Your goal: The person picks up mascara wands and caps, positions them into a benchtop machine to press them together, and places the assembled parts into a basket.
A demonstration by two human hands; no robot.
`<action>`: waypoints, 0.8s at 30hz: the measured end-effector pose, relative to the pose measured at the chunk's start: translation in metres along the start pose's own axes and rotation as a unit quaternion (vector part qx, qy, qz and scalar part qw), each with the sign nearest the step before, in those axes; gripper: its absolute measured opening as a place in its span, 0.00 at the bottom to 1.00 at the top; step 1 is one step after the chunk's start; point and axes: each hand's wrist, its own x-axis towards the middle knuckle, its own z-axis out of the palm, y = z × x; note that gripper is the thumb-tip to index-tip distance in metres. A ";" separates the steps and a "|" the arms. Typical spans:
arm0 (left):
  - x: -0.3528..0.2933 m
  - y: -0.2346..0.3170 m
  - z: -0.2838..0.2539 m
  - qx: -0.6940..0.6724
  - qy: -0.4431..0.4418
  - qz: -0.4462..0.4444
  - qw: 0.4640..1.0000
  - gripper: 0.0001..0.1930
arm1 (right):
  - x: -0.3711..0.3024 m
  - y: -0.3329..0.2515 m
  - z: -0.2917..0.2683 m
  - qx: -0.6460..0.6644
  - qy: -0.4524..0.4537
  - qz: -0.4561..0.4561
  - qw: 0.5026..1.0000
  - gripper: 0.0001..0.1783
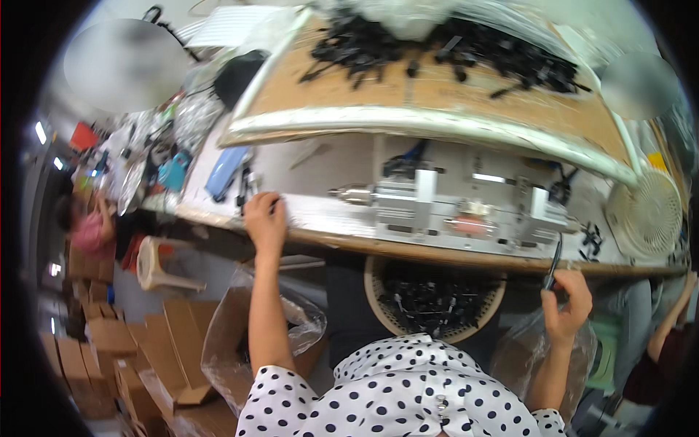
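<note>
My left hand point(266, 218) rests on the table at the left, its fingers closed in a pinch on a small black part point(275, 207). Several slim black parts point(246, 186) lie just beyond those fingers. Off the table's front edge at the right, my right hand point(570, 302) grips a slender dark tool point(555, 261), perhaps tweezers, its tip pointing up and away. Between my hands a metal bench machine point(408, 204) stands on the table, with a chuck point(355, 194) at its left end and a reddish clear block point(470, 224) in its middle.
A tilted tray point(429, 109) full of black parts rises behind the machine. Under the table edge sits a round basket point(375, 291) of black pieces. A fan point(644, 211) stands at the right, cartons point(178, 349) lie lower left, and other people sit at both sides.
</note>
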 end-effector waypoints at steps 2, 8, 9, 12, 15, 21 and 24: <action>0.000 0.004 0.001 -0.023 0.016 -0.008 1.000 0.07 | 0.011 -0.018 0.023 0.039 -0.059 -0.031 0.997 0.15; -0.003 0.010 0.002 -0.035 0.034 -0.073 0.996 0.09 | 0.056 -0.083 0.111 0.176 -0.239 -0.170 0.940 0.16; -0.003 0.011 0.002 -0.035 0.046 -0.070 0.996 0.08 | 0.065 -0.093 0.128 0.188 -0.256 -0.198 0.927 0.17; -0.001 0.013 0.001 -0.049 0.043 -0.072 0.995 0.07 | 0.093 -0.123 0.192 0.226 -0.264 -0.229 0.909 0.16; -0.001 0.015 -0.002 -0.056 0.045 -0.055 0.996 0.06 | 0.120 -0.151 0.262 0.212 -0.251 -0.223 0.918 0.13; -0.012 0.014 -0.011 -0.126 0.021 0.013 0.992 0.07 | 0.160 -0.173 0.360 0.108 -0.285 -0.085 0.949 0.07; -0.018 0.011 -0.010 -0.137 0.032 0.017 0.990 0.09 | 0.155 -0.176 0.385 0.071 -0.375 -0.126 0.915 0.08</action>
